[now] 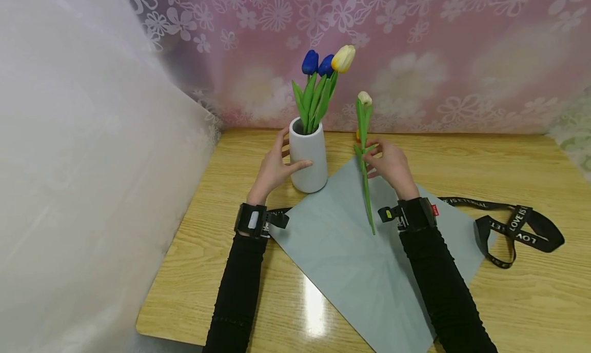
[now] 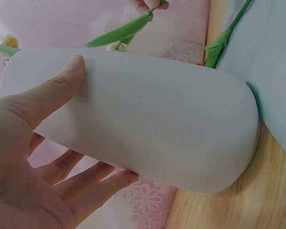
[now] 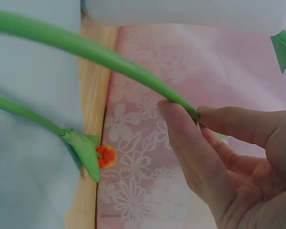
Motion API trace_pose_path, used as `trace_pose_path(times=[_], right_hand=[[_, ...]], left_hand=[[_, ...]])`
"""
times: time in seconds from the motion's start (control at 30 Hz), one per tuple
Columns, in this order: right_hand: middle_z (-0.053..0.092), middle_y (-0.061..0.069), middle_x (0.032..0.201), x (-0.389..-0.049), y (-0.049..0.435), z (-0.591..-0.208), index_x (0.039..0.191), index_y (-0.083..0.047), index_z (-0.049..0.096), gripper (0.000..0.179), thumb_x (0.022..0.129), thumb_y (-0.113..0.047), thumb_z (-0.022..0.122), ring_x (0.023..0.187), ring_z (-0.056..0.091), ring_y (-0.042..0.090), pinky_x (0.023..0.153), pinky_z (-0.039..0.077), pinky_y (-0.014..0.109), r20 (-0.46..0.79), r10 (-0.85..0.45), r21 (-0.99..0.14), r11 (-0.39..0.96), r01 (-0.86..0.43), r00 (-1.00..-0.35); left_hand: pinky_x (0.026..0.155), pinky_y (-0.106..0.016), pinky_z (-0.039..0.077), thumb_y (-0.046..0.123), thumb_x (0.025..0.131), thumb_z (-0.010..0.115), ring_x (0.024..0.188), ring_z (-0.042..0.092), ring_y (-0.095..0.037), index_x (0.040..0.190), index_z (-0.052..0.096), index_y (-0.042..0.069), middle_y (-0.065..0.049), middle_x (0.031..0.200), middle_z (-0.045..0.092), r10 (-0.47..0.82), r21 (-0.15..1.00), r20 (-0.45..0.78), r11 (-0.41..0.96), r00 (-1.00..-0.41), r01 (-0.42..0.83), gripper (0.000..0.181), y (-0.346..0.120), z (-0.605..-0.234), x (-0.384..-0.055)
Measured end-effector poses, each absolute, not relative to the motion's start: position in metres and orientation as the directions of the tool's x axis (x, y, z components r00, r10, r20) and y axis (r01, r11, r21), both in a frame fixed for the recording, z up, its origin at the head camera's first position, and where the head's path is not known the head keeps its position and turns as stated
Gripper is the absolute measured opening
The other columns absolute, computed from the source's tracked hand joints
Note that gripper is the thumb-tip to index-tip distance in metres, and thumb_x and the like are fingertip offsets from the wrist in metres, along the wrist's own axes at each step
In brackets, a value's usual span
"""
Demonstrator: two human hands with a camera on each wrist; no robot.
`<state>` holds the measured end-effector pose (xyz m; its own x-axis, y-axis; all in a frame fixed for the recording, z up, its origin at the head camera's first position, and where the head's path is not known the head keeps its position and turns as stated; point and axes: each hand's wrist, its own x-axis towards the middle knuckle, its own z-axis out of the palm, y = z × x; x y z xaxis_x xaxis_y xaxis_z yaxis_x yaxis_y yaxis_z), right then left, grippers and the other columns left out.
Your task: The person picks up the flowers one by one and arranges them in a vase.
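Note:
My left hand [image 1: 271, 171] holds a white vase [image 1: 308, 160] at its left side, thumb across the front and fingers around the back. The vase stands upright on the table. Out of it rise two blue tulips [image 1: 310, 63] and a yellow-white tulip [image 1: 343, 59], with green leaves. To the right, my right hand [image 1: 392, 164] pinches the green stem of a white tulip [image 1: 365, 98] between thumb and fingertips. That tulip is held nearly upright, bloom on top. In the right wrist view, an orange tulip [image 3: 107, 156] lies beyond it, its stem on the sheet.
A grey-blue wrapping sheet [image 1: 341, 260] lies diagonally on the wooden table [image 1: 184, 276], its left part beside the vase. A black lettered ribbon [image 1: 521, 230] lies looped at the right and runs under the sheet. A pink floral curtain [image 1: 277, 35] hangs behind the table.

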<state>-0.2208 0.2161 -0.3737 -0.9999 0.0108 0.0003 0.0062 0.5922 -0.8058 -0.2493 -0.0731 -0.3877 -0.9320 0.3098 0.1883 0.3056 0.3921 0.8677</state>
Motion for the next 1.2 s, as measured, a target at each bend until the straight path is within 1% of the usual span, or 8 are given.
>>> trace_pose_path(times=[0.17, 0.33, 0.47, 0.6, 0.77, 0.83, 1.03, 1.2], right_hand=[[0.064, 0.027, 0.116, -0.218, 0.214, -0.369, 0.135, 0.003, 0.052, 0.038, 0.101, -0.012, 0.062, 0.083, 0.073, 0.038, 0.058, 0.063, 0.03, 0.043, 0.007, -0.806, 0.591, -0.031, -0.999], [0.063, 0.026, 0.115, -0.216, 0.213, -0.365, 0.135, 0.003, 0.052, 0.038, 0.102, -0.012, 0.062, 0.087, 0.07, 0.044, 0.058, 0.063, 0.03, 0.06, -0.004, -0.816, 0.576, -0.051, -0.998], [0.064, 0.028, 0.116, -0.214, 0.212, -0.362, 0.135, 0.003, 0.052, 0.039, 0.101, -0.013, 0.063, 0.083, 0.071, 0.041, 0.058, 0.063, 0.029, 0.079, -0.001, -0.821, 0.567, -0.066, -0.997], [0.064, 0.026, 0.117, -0.212, 0.21, -0.358, 0.137, 0.002, 0.052, 0.04, 0.102, -0.015, 0.063, 0.081, 0.072, 0.037, 0.059, 0.063, 0.029, 0.092, 0.0, -0.823, 0.562, -0.076, -0.996], [0.064, 0.024, 0.117, -0.208, 0.208, -0.354, 0.136, -0.001, 0.053, 0.04, 0.102, -0.018, 0.063, 0.072, 0.07, 0.024, 0.06, 0.063, 0.029, 0.12, 0.007, -0.825, 0.557, -0.096, -0.993], [0.065, 0.023, 0.116, -0.207, 0.207, -0.352, 0.136, -0.002, 0.053, 0.04, 0.102, -0.019, 0.064, 0.07, 0.07, 0.021, 0.059, 0.063, 0.029, 0.134, 0.008, -0.822, 0.559, -0.106, -0.991], [0.066, 0.02, 0.112, -0.204, 0.206, -0.35, 0.137, -0.004, 0.055, 0.042, 0.1, -0.021, 0.067, 0.07, 0.071, 0.022, 0.057, 0.062, 0.026, 0.188, 0.008, -0.803, 0.577, -0.149, -0.982], [0.067, 0.02, 0.111, -0.202, 0.204, -0.347, 0.135, -0.004, 0.056, 0.041, 0.099, -0.021, 0.068, 0.074, 0.072, 0.033, 0.056, 0.061, 0.023, 0.227, 0.011, -0.799, 0.575, -0.179, -0.974]], left_hand=[[0.1, -0.05, 0.055, 0.029, 0.087, 0.083, 0.139, 0.047, -0.041, 0.16, 0.022, 0.028, -0.016, 0.159, 0.037, 0.309, 0.87, 0.183, 0.391, -0.933, 0.3, 0.095, -0.073, -0.388, -0.25], [0.1, -0.05, 0.056, 0.029, 0.087, 0.083, 0.139, 0.047, -0.041, 0.16, 0.021, 0.029, -0.017, 0.159, 0.036, 0.308, 0.873, 0.181, 0.387, -0.934, 0.297, 0.095, -0.073, -0.388, -0.25], [0.099, -0.05, 0.056, 0.029, 0.087, 0.083, 0.138, 0.047, -0.041, 0.16, 0.022, 0.029, -0.017, 0.158, 0.037, 0.309, 0.87, 0.186, 0.389, -0.933, 0.302, 0.095, -0.073, -0.389, -0.25], [0.099, -0.05, 0.056, 0.029, 0.087, 0.082, 0.138, 0.048, -0.041, 0.159, 0.022, 0.029, -0.016, 0.158, 0.038, 0.311, 0.868, 0.189, 0.391, -0.932, 0.307, 0.094, -0.073, -0.388, -0.25], [0.099, -0.05, 0.056, 0.03, 0.087, 0.083, 0.138, 0.047, -0.041, 0.159, 0.022, 0.029, -0.016, 0.158, 0.037, 0.31, 0.87, 0.183, 0.391, -0.933, 0.301, 0.094, -0.073, -0.388, -0.249], [0.099, -0.05, 0.056, 0.03, 0.087, 0.083, 0.138, 0.047, -0.041, 0.159, 0.022, 0.029, -0.016, 0.158, 0.037, 0.308, 0.87, 0.182, 0.392, -0.934, 0.299, 0.094, -0.072, -0.387, -0.249], [0.099, -0.05, 0.056, 0.029, 0.087, 0.082, 0.138, 0.047, -0.042, 0.16, 0.022, 0.028, -0.017, 0.158, 0.037, 0.312, 0.87, 0.188, 0.387, -0.931, 0.305, 0.094, -0.073, -0.388, -0.249], [0.099, -0.052, 0.056, 0.029, 0.087, 0.082, 0.138, 0.047, -0.043, 0.159, 0.022, 0.027, -0.018, 0.158, 0.037, 0.316, 0.868, 0.203, 0.38, -0.927, 0.32, 0.094, -0.073, -0.389, -0.25]])
